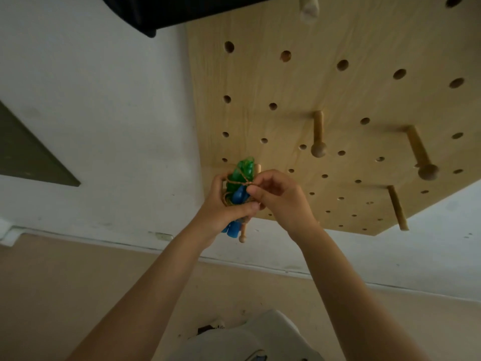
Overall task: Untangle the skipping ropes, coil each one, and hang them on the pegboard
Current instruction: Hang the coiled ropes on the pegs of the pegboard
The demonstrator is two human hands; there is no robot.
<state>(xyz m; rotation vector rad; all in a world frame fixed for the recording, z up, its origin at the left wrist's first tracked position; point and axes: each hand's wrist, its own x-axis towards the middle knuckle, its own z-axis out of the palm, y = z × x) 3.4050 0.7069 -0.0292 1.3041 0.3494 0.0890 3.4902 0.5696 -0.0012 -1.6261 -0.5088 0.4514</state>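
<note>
A coiled green skipping rope (244,170) with blue handles (232,229) is bundled and bound with thin brown string (238,181). My left hand (224,207) grips the bundle from the left, right at the lower left corner of the wooden pegboard (325,89). My right hand (279,198) pinches the string at the bundle's right side. A small wooden peg (243,233) sticks out just below the bundle, its base hidden by my fingers.
Several longer wooden pegs (318,136) (421,155) (398,208) stick out of the pegboard to the right. A white wall is on the left, a beige floor below. A dark object (166,9) hangs at the top. Light clothing (250,340) shows at the bottom.
</note>
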